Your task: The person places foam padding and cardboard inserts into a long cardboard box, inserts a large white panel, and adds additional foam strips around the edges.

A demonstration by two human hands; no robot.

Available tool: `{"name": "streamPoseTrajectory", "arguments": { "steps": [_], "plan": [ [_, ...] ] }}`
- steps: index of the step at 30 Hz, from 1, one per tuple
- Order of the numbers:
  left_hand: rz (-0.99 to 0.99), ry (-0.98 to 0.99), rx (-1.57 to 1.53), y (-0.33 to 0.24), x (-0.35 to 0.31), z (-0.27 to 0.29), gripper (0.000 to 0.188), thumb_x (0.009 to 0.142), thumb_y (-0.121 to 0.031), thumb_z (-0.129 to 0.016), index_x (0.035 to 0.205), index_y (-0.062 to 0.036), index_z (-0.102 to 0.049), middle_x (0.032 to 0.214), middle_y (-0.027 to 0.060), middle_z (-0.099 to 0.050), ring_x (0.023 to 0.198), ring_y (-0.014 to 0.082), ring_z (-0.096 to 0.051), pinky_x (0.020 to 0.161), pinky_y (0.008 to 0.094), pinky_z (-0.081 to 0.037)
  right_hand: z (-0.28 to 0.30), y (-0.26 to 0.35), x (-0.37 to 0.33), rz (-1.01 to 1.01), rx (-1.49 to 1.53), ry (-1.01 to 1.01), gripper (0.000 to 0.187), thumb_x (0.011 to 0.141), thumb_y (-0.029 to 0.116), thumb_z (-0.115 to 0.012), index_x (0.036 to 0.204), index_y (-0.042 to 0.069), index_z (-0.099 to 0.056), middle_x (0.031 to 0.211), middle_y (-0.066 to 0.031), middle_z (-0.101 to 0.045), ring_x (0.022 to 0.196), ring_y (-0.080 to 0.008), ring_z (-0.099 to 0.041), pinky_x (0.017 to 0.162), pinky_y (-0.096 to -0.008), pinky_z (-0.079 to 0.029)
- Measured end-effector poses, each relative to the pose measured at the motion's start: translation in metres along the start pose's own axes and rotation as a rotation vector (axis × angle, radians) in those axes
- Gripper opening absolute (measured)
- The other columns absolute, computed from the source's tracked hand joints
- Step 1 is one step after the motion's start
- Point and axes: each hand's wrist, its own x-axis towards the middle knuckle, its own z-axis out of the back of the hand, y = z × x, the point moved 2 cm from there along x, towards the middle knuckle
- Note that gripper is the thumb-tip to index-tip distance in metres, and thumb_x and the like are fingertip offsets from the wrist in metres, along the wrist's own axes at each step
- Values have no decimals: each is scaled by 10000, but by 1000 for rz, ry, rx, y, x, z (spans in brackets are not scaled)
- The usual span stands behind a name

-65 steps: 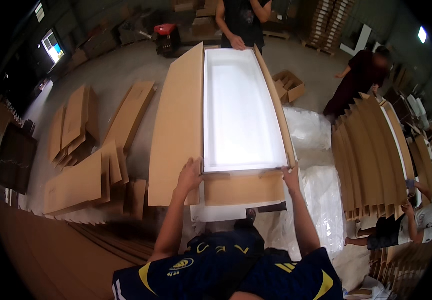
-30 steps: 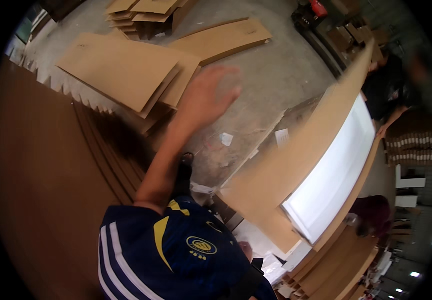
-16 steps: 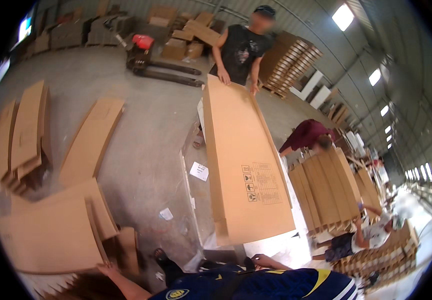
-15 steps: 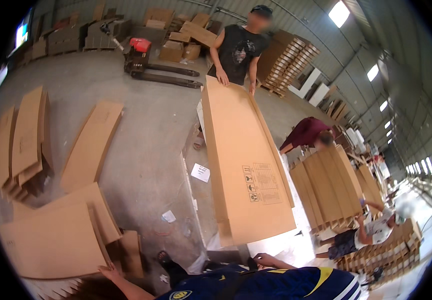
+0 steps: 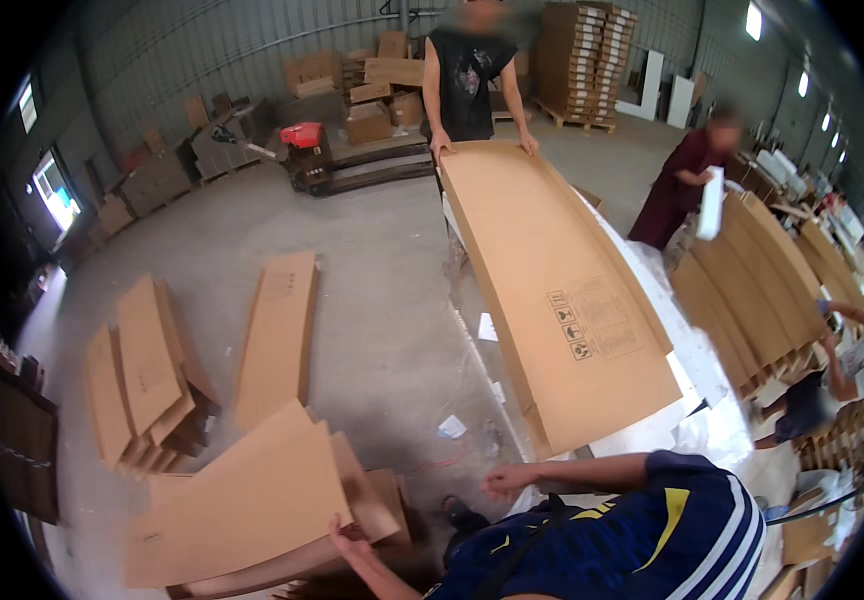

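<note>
My left hand (image 5: 349, 540) grips the near edge of a flat brown cardboard piece (image 5: 242, 500), top one of a loose pile low on the left. In front of my body my right hand (image 5: 508, 482) has its fingers curled, with nothing visible in it, just short of a long cardboard box (image 5: 562, 290). That box lies on a white-covered table (image 5: 642, 428), with low folded-up sides and printed symbols on its near part. At its far end a person in a dark sleeveless top (image 5: 472, 85) has both hands on the rim.
Folded cardboard (image 5: 152, 360) stands on the floor at left, beside a single long piece (image 5: 277, 330). Behind is a red and black pallet jack (image 5: 317, 160). At right, a person in maroon (image 5: 682, 185) holds a white piece near stacked cardboard (image 5: 747, 290); another person (image 5: 857, 360) works there.
My view has swung left, so the scene sits further right. My right hand has come forward from my body toward the box. The person in maroon has straightened up from bending.
</note>
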Motion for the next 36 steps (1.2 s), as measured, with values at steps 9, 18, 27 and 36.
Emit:
{"name": "streamPoseTrajectory", "arguments": {
  "steps": [9, 18, 27, 36],
  "plan": [
    [-215, 203, 38, -16, -151, -110, 219, 921, -155, -653, 1114, -52, -666, 1005, 109, -744, 887, 234, -725, 758, 330, -567, -78, 99, 182, -65, 729, 4, 998, 886, 785, -530, 1615, 173, -231, 1630, -211, -245, 1476, -437, -318, 1130, -587, -382],
    [-67, 387, -80, 42, -187, -107, 291, 978, -113, -606, 1259, -36, -622, 1138, 121, -728, 1013, 266, -711, 787, 389, -603, -70, 212, 111, 326, 938, 119, 622, 1028, 520, -429, 1455, 70, -481, 1443, -87, -517, 1325, -248, -450, 1110, -398, -356],
    [-62, 334, 23, 77, -244, -154, 456, 882, 10, -670, 1324, 3, -558, 1191, 112, -687, 1068, 228, -690, 925, 370, -574, -22, 12, 117, 234, -358, -1066, 802, 918, 520, -663, 1522, 93, -353, 1450, -215, -516, 1324, -411, -502, 1083, -508, -427],
    [-154, 347, 100, 27, -256, -173, 497, 820, -37, -759, 1283, 37, -592, 1197, 112, -684, 1112, 212, -667, 965, 354, -532, -16, -7, 90, 89, 613, -8, 447, 1005, 283, -581, 1388, 56, -543, 1279, -135, -665, 1159, -254, -656, 981, -431, -540]
  ]
}}
